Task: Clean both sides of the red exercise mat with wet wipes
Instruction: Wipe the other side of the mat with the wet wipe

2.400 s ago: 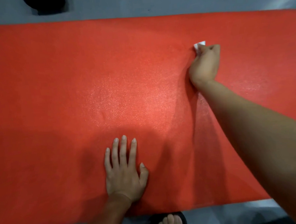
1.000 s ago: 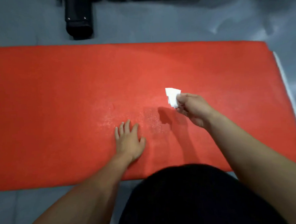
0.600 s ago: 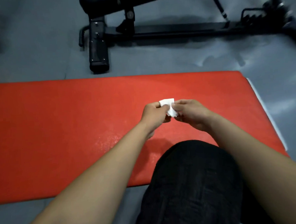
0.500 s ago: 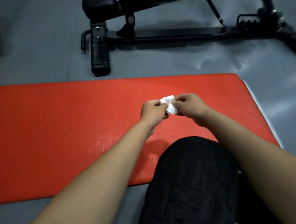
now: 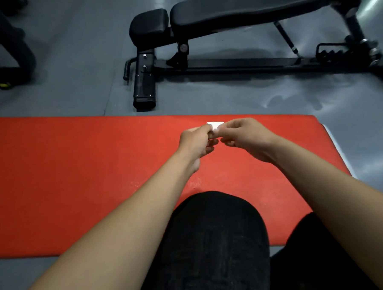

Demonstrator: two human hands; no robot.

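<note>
The red exercise mat [image 5: 76,173] lies flat on the grey floor and runs from the left edge to its right end near the frame's right side. Above its far middle, my left hand [image 5: 197,142] and my right hand [image 5: 245,137] meet, both pinching a small folded white wet wipe [image 5: 215,126]. Only the wipe's top edge shows between the fingertips. A faint wet sheen marks the mat below my left forearm.
A black adjustable weight bench [image 5: 235,31] stands on the grey floor [image 5: 71,62] just beyond the mat's far edge. More dark equipment [image 5: 6,50] sits at the far left. My knee in black fabric [image 5: 213,243] overlaps the mat's near edge.
My right hand lifted the wipe off the mat and my left hand left the mat to join it. The view has tilted up, bringing the bench into sight.
</note>
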